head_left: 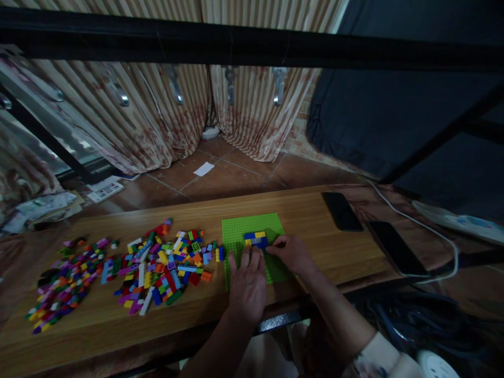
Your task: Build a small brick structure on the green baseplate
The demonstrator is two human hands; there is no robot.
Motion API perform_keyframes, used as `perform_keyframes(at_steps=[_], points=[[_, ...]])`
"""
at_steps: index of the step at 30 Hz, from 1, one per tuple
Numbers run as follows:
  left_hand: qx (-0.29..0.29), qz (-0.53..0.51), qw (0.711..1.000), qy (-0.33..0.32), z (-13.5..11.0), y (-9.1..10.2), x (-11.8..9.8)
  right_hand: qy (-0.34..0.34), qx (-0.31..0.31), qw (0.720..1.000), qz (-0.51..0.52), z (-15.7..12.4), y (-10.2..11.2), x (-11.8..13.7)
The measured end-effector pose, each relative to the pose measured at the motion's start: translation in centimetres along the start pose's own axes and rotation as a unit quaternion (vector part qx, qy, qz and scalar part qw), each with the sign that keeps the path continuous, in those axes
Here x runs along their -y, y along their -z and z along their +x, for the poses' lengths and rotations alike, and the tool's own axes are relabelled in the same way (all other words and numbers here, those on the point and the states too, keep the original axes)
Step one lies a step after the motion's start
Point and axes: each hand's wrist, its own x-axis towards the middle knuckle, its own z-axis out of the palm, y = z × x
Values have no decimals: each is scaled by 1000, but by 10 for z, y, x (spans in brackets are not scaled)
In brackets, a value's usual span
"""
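A green studded baseplate [232,226] lies on the wooden table, and on it sits a small build of blue and yellow toy bricks [255,239]. My left hand [248,281] lies palm down over the front of the plate, fingers stretched and apart, fingertips close to the near side of the build. At the build's right end, my right hand [291,254] has thumb and forefinger pinched together. Whatever is between those fingertips is too small to make out. A yellow and blue brick pair [219,254] is beside the plate's left edge.
A pile of larger mixed bricks [165,268] lies left of the plate, with a pile of smaller pieces [73,278] farther left. Two dark phones [342,211] lie at the right, near a white cable [433,226]. A black metal bar [252,44] crosses above the table.
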Motion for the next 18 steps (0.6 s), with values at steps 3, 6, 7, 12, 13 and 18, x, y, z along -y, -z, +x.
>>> perform_keyframes(at_steps=[3, 6, 7, 12, 13, 18], points=[[-2, -3, 1000, -10, 1, -2, 0, 0, 8, 1000, -12, 2, 0, 1], [-6, 3, 1000, -16, 0, -3, -1, 3, 4, 1000, -18, -2, -1, 4], [-9, 4, 1000, -17, 0, -3, -1, 6, 1, 1000, -18, -5, -1, 4], [-33, 12, 999, -16, -1, -4, -1, 35, 4, 999, -1, -13, 1, 2], [-38, 13, 999, -16, -1, -5, 0, 42, 7, 999, 4, -13, 2, 0], [-62, 0, 998, -17, 1, -9, 2, 40, -20, 999, 14, -1, 8, 0]])
